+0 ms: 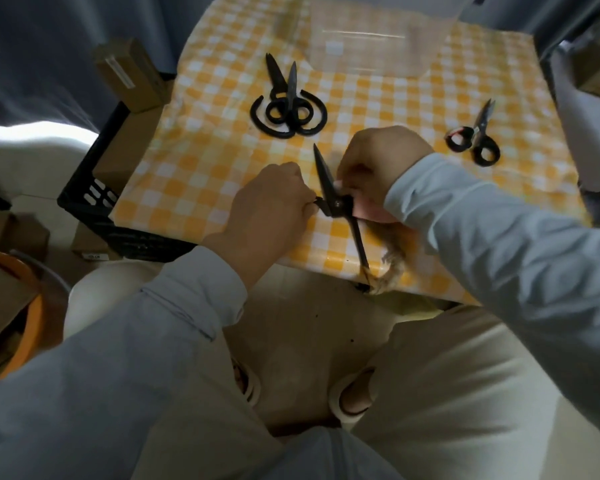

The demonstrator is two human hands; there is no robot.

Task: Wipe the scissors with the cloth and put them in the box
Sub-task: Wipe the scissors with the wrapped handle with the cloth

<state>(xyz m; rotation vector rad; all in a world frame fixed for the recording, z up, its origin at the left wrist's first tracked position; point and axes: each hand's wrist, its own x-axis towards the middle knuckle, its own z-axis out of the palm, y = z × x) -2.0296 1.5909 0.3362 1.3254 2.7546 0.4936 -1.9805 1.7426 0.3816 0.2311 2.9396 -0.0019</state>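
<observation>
Black scissors are held spread wide above the near part of the yellow checked table. One blade points away from me and the other points down toward the table's front edge. My left hand grips them at the handle end. My right hand pinches a pinkish cloth against the scissors beside the pivot, and a blurred tan end of it hangs by the lower blade. The clear plastic box stands at the far edge of the table.
Two black pairs of scissors lie overlapped at centre left, and a small pair lies at the right. A black crate with cardboard boxes stands left of the table. An orange basin sits on the floor.
</observation>
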